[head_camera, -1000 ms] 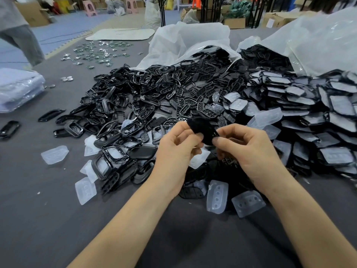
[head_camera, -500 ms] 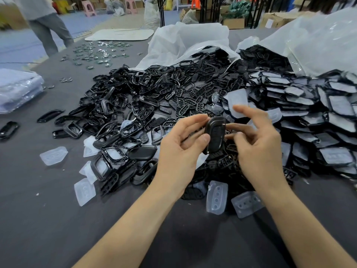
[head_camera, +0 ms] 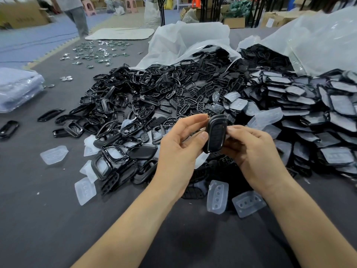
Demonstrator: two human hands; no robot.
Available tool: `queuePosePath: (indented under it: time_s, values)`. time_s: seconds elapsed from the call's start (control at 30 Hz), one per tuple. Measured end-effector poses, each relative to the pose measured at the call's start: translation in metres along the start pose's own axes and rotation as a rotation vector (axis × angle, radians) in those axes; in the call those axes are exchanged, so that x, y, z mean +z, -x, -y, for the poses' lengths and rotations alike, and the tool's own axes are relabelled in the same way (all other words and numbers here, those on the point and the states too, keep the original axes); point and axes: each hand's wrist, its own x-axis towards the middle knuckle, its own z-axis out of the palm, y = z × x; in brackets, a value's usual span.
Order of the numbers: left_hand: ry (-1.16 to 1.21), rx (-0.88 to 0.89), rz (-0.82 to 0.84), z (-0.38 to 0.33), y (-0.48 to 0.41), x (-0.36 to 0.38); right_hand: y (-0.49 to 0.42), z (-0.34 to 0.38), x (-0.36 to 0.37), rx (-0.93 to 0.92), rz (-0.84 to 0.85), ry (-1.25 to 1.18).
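Note:
A black key-fob shell [head_camera: 216, 132] stands upright between my two hands above the grey table [head_camera: 48, 219]. My left hand [head_camera: 179, 149] pinches its left edge with thumb and fingertips. From the right, my right hand [head_camera: 251, 151] holds it with curled fingers. Behind and below lies a big heap of black frames and button pads [head_camera: 154, 97]. To the right, black shells with clear film [head_camera: 309, 117] are piled.
Translucent rubber pads [head_camera: 217, 196] lie loose near the table's front, with others [head_camera: 54, 154] at the left. Two white plastic bags [head_camera: 185, 39] spill parts at the back. Small metal pieces [head_camera: 96, 53] are scattered far left. A wrapped stack [head_camera: 17, 88] sits at the left edge. A person [head_camera: 76, 14] stands behind.
The black shell has turned upright and its face is toward me. My right hand's raised fingers have come down and closed onto the shell's right side. The person behind has walked right.

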Motion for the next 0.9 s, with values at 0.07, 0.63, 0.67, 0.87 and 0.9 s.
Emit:
queuePosePath:
  time_s: [0.07, 0.63, 0.67, 0.87, 0.9]
  values:
    - [0.001, -0.002, -0.007, 0.0, -0.0004, 0.0002, 0.0005, 0.0009, -0.0012, 0.003, 0.017, -0.018]
    - [-0.063, 0.014, -0.021, 0.0022, -0.0016, 0.0011, -0.0004, -0.0048, 0.0014, -0.028, 0.003, 0.042]
    - [-0.066, 0.013, -0.025, 0.0023, -0.0017, 0.0011, -0.0003, -0.0047, 0.0021, -0.035, -0.004, 0.052]
    - [-0.089, -0.006, -0.028, 0.0017, -0.0014, 0.0001, 0.0027, -0.0024, 0.0038, -0.061, -0.052, 0.174]
    - [-0.091, -0.012, -0.027, 0.0014, -0.0013, 0.0002, 0.0036, -0.0017, 0.0039, -0.076, -0.056, 0.218]
